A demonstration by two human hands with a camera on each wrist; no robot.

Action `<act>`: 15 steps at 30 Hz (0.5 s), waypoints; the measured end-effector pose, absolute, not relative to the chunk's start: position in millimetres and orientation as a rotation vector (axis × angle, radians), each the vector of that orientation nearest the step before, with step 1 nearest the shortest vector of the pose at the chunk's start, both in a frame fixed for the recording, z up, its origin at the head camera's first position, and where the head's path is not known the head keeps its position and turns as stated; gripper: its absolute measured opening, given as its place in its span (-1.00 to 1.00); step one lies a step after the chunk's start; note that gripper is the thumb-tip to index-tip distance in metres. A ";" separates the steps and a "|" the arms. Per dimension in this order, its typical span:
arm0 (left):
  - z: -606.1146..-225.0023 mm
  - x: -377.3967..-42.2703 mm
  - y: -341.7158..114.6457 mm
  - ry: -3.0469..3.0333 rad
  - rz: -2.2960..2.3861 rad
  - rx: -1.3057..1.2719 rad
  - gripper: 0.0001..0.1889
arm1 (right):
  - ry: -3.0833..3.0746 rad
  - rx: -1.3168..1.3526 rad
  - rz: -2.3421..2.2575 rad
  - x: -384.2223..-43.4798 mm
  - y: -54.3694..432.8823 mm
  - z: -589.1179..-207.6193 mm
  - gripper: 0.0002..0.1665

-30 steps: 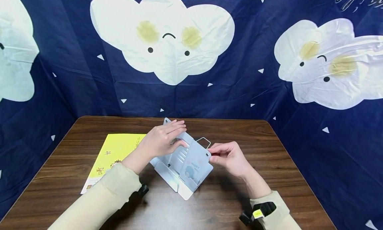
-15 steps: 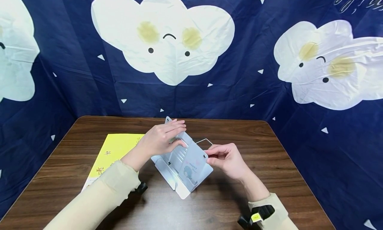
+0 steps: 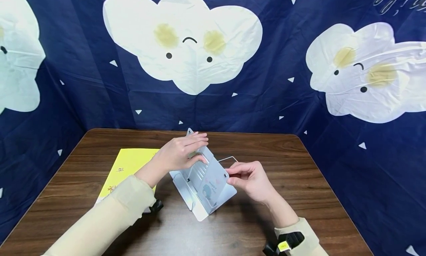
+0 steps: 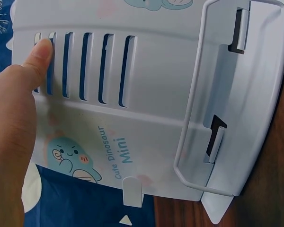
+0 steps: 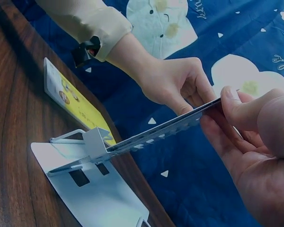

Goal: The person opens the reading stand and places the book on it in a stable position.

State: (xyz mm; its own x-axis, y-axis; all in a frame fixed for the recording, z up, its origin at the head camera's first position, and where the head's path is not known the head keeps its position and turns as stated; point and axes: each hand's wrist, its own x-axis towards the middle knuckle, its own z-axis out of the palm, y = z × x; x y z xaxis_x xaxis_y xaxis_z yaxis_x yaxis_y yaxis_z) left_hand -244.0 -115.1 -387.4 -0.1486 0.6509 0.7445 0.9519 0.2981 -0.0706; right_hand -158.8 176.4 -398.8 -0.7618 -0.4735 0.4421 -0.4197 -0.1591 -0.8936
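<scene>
A pale blue book stand [image 3: 214, 174] with slots and a printed cartoon stands on the table, its back panel raised from its base plate [image 5: 99, 194]. Its wire loop [image 3: 229, 158] sticks out behind the panel. My left hand [image 3: 181, 152] holds the panel's upper edge, the thumb lying by the slots on the front and the other fingers over the top. At the right upper corner, my right hand [image 3: 249, 178] pinches the panel between thumb and fingers. In the left wrist view, dinosaur prints, a small page clip [image 4: 132, 191] and a wire frame [image 4: 191, 104] show on the panel.
A yellow book [image 3: 128, 167] lies on the brown wooden table [image 3: 283, 152], left of the stand and partly under the left forearm. Dark blue cloth [image 3: 279, 108] with white clouds hangs around the table's back and sides.
The panel's right corner has shifted left and slightly down with my right hand. The stand has turned a little, its front corner moving left. My left hand keeps nearly the same place.
</scene>
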 end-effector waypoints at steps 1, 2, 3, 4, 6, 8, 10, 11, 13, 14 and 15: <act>-387.4 -244.2 -115.4 -1.886 -0.562 -1.433 -0.39 | 2.013 -1.050 -2.112 -157.8 175.5 -398.6 -0.67; -387.5 -244.7 -115.6 -1.891 -0.565 -1.435 -0.39 | 2.015 -1.044 -2.115 -157.0 174.6 -398.4 -0.68; -387.5 -245.0 -116.0 -1.896 -0.566 -1.436 -0.39 | 2.019 -1.045 -2.117 -156.2 173.9 -398.2 -0.68; -387.6 -245.4 -116.3 -1.902 -0.568 -1.436 -0.39 | 2.021 -1.048 -2.119 -155.6 173.0 -398.1 -0.68; -387.6 -246.4 -116.8 -1.910 -0.570 -1.438 -0.40 | 2.031 -1.058 -2.122 -154.7 171.3 -398.3 -0.69; -387.6 -247.5 -117.3 -1.913 -0.568 -1.441 -0.40 | 2.039 -1.063 -2.124 -154.0 169.9 -398.5 -0.69; -387.2 -248.4 -117.8 -1.907 -0.568 -1.449 -0.40 | 2.040 -1.061 -2.129 -153.7 168.5 -399.0 -0.69; -387.0 -248.9 -118.2 -1.903 -0.569 -1.455 -0.41 | 2.040 -1.061 -2.131 -153.6 167.9 -399.2 -0.69; -386.7 -249.9 -118.9 -1.895 -0.570 -1.466 -0.40 | 2.038 -1.052 -2.138 -153.0 166.3 -399.7 -0.69; -386.5 -250.4 -119.2 -1.891 -0.570 -1.472 -0.40 | 2.040 -1.045 -2.142 -152.5 165.4 -399.7 -0.69; -386.3 -251.0 -119.5 -1.888 -0.569 -1.477 -0.40 | 2.042 -1.039 -2.145 -151.9 164.5 -399.6 -0.69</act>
